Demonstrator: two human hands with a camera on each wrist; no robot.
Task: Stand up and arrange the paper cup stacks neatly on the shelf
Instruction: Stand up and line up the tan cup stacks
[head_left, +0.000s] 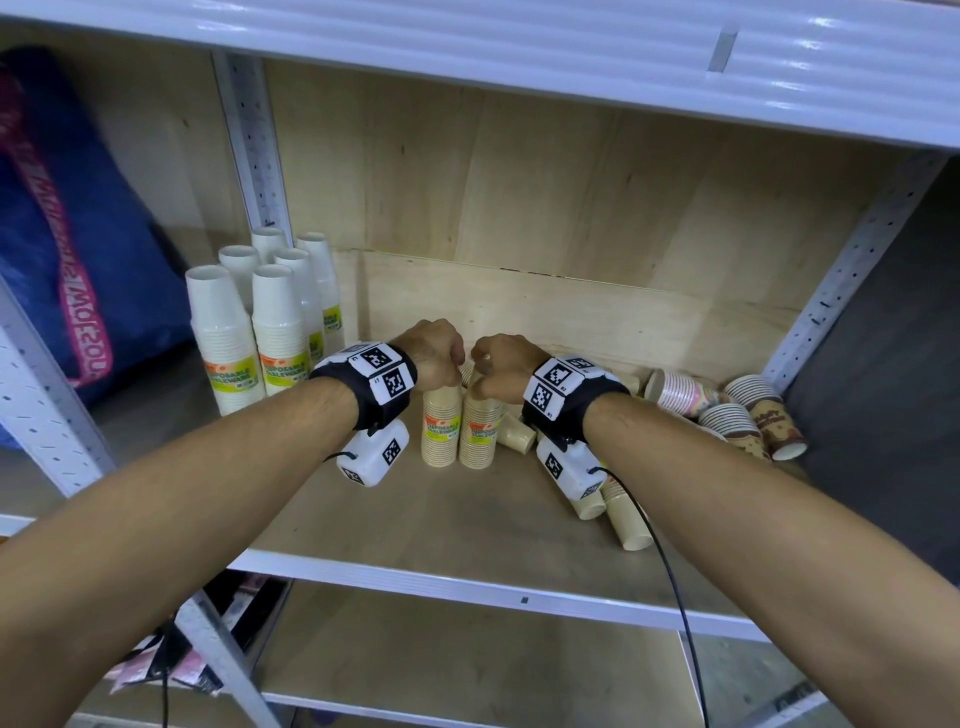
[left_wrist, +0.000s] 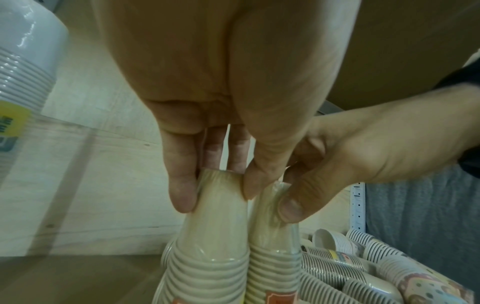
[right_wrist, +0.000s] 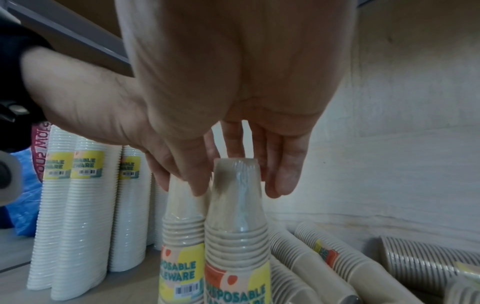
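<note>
Two beige wrapped cup stacks stand upright side by side in the middle of the wooden shelf (head_left: 467, 525). My left hand (head_left: 440, 354) pinches the top of the left beige stack (head_left: 441, 434) from above; in the left wrist view thumb and fingers (left_wrist: 182, 193) clasp its top cup (left_wrist: 218, 222). My right hand (head_left: 501, 365) grips the top of the right beige stack (head_left: 480, 434), fingers (right_wrist: 281, 179) and thumb around its top cup (right_wrist: 236, 205). Several white stacks (head_left: 244, 332) stand upright at the back left. More beige stacks (head_left: 623, 519) and patterned stacks (head_left: 727, 415) lie on their sides at the right.
A blue bag (head_left: 78, 234) fills the bay to the left, behind a white upright post (head_left: 249, 140). The upper shelf edge (head_left: 519, 62) hangs overhead. Another post (head_left: 852, 270) bounds the right side. A black cable (head_left: 670, 571) runs down from my right wrist.
</note>
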